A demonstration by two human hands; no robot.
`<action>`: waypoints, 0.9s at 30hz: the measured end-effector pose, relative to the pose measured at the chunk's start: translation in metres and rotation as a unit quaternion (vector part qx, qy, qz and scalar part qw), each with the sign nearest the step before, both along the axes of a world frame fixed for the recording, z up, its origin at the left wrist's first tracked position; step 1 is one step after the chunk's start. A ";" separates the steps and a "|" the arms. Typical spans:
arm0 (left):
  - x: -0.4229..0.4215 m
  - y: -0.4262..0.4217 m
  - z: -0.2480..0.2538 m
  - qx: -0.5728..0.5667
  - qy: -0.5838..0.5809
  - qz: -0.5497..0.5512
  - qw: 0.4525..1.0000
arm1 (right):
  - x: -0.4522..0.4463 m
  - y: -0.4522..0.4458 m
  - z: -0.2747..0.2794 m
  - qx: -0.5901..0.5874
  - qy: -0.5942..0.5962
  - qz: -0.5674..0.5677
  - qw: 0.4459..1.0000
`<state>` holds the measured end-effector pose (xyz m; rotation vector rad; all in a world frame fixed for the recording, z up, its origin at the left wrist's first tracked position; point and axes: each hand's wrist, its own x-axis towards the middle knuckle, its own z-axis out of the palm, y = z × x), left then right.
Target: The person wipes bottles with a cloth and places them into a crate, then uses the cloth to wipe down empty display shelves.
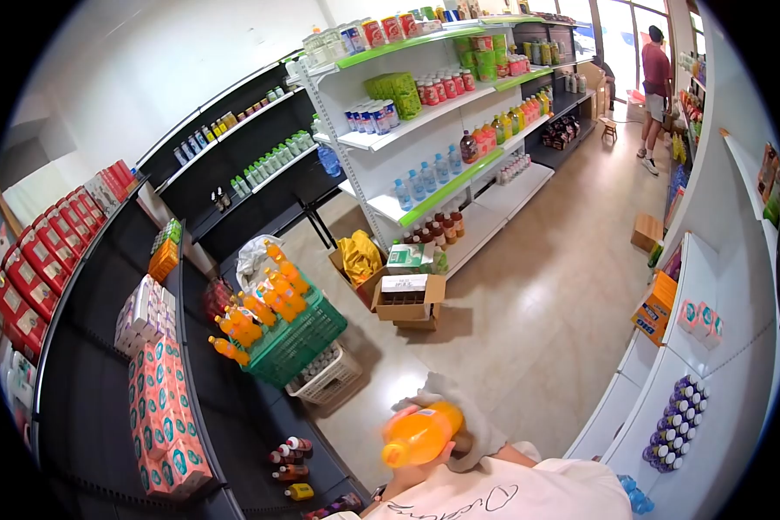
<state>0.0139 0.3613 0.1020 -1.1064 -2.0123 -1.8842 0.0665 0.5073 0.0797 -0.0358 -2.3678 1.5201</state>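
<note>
A plastic bottle of orange drink (422,433) is held in front of my chest, tilted with its cap towards the lower left. My left hand (405,477) is closed around it from below, with a dark band at the wrist. A fluffy grey cloth (474,431) wraps the bottle's far end and right side. My right hand (507,452) comes in from the right behind this cloth, its fingers mostly hidden and closed on the cloth against the bottle.
Similar orange bottles (283,293) lie on a green crate (299,338), stacked over a white basket (329,381). Open cardboard boxes (410,299) stand on the floor. Stocked shelves (459,113) line the aisle. Tissue packs (160,416) fill the left shelf. A person (656,95) stands far back.
</note>
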 end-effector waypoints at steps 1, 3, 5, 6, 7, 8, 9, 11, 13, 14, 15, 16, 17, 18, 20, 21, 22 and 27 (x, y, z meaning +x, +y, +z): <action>0.002 0.002 0.000 0.010 -0.035 -0.030 0.999 | -0.001 -0.001 -0.001 0.000 0.000 0.000 1.000; 0.002 0.004 0.004 0.020 -0.028 -0.058 0.998 | -0.001 -0.001 0.000 0.000 -0.001 0.002 1.000; 0.003 0.003 0.004 0.002 -0.033 -0.080 0.996 | 0.000 -0.002 -0.001 0.002 0.001 0.005 1.000; 0.003 0.001 0.001 -0.021 -0.042 -0.087 0.995 | 0.001 -0.002 -0.001 0.002 0.000 0.004 1.000; 0.004 0.001 -0.001 -0.044 -0.050 -0.094 0.993 | 0.002 -0.003 -0.001 0.002 0.000 0.005 1.000; 0.005 0.001 0.000 -0.047 -0.065 -0.104 0.991 | 0.003 -0.004 -0.002 0.002 0.000 0.004 1.000; 0.005 0.003 0.004 -0.050 -0.079 -0.115 0.989 | 0.005 -0.004 -0.002 0.001 -0.003 0.004 1.000; 0.006 0.004 0.004 -0.052 -0.090 -0.131 0.986 | 0.007 -0.003 -0.002 0.002 0.000 0.001 1.000; 0.005 0.006 0.002 -0.052 -0.086 -0.140 0.985 | 0.009 -0.003 -0.003 0.004 -0.001 -0.002 1.000; 0.004 0.007 0.002 -0.053 -0.083 -0.140 0.985 | 0.009 -0.002 -0.003 0.004 -0.001 -0.003 1.000; 0.004 0.007 0.001 -0.053 -0.080 -0.139 0.986 | 0.009 -0.002 -0.003 0.004 -0.002 -0.003 1.000; 0.004 0.008 0.001 -0.053 -0.077 -0.139 0.986 | 0.008 -0.001 -0.004 0.004 -0.005 -0.003 1.000; 0.003 0.009 0.003 -0.057 -0.067 -0.141 0.986 | 0.008 0.000 -0.004 0.004 -0.006 -0.003 1.000; 0.002 0.010 0.005 -0.061 -0.057 -0.143 0.986 | 0.008 0.000 -0.004 0.004 -0.006 -0.004 1.000; 0.001 0.010 0.009 -0.074 -0.029 -0.143 0.987 | 0.008 0.001 -0.003 0.003 -0.007 -0.004 1.000; 0.000 0.010 0.010 -0.083 -0.011 -0.141 0.987 | 0.008 0.001 -0.004 0.003 -0.008 -0.003 1.000; 0.000 0.011 0.011 -0.091 0.008 -0.138 0.986 | 0.007 0.002 -0.004 0.004 -0.004 -0.003 1.000; 0.001 0.014 0.017 -0.126 0.060 -0.154 0.978 | 0.005 0.003 -0.006 0.002 -0.008 0.001 1.000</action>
